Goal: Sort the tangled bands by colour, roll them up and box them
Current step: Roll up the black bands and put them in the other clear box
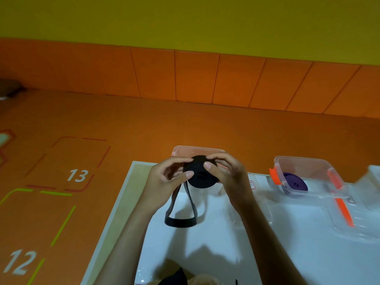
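A black band (pixel 200 173) is wound into a thick roll that I hold above the white table (pixel 226 254). My left hand (pixel 166 182) pinches the roll's left side with thumb and fingers. My right hand (pixel 224 169) grips its right side, thumb on the face. The band's loose end hangs down as a loop (pixel 181 219) that reaches the table. A purple rolled band (pixel 295 184) lies in a clear box (pixel 308 161) with orange clips to the right. Another clear box (pixel 197 151) stands behind my hands, mostly hidden.
A clear lid with an orange clip (pixel 343 210) lies on the table in front of the purple band's box. Another clear container edge (pixel 373 173) shows at far right. Orange floor mats (pixel 78 175) with numbers lie to the left of the table. Dark cloth (pixel 174 278) sits at the bottom edge.
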A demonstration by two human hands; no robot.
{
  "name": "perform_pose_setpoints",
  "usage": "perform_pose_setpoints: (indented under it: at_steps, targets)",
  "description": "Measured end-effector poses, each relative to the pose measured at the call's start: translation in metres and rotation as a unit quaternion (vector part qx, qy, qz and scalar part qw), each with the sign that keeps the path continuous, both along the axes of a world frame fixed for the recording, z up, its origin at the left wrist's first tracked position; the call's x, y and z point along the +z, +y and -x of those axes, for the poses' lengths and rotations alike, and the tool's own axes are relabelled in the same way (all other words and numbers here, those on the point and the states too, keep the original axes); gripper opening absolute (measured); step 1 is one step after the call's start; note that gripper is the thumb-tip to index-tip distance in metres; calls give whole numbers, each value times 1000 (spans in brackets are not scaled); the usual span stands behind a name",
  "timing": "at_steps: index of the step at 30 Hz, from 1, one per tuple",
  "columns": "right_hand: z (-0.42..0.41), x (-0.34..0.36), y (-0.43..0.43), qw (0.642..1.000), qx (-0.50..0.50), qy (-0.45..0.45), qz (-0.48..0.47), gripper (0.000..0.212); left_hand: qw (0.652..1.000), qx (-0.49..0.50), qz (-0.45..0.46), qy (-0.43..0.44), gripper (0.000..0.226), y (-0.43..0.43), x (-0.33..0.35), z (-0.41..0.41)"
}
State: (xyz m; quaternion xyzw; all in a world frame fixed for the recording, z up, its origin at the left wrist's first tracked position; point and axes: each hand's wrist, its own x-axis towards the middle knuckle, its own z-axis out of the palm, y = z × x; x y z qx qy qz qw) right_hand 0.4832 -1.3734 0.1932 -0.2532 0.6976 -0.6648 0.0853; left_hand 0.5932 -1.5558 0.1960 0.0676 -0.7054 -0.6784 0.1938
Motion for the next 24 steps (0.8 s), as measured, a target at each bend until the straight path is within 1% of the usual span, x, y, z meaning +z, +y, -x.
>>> perform_pose_setpoints:
  at_steps: [2, 5, 7, 10, 13, 16, 19, 22, 24]
  targets:
    - [0, 1, 0, 1000, 10, 25, -16, 24, 999, 24, 11, 19, 32, 3, 1, 3]
    - [3, 2, 3, 996, 13, 70, -45, 19, 998, 48, 25, 18, 28, 7, -3, 5]
    - [4, 0, 5, 992, 13, 100, -69, 15, 999, 42, 34, 1, 26, 9, -8, 5]
    - [3, -5, 5, 987, 4, 122, -103, 17, 999, 23, 42, -6, 27, 9, -13, 5]
    - [4, -5, 5, 985, -4, 139, -102, 18, 999, 23, 36, -15, 28, 9, -16, 6]
    - [4, -2, 4, 988, -3, 132, -78, 17, 999, 5, 34, -29, 30, 10, -21, 3]
    - [-1, 0, 1, 995, 6, 91, -47, 21, 999, 1, -1, -39, 40, 8, -24, -1]
    - [-2, -6, -2, 994, 23, 94, -54, 14, 999, 38, -13, -25, 40, 4, -24, -1]
    - [-2, -6, -4, 993, 34, 92, -58, 17, 998, 63, -22, -14, 37, 4, -24, 1]
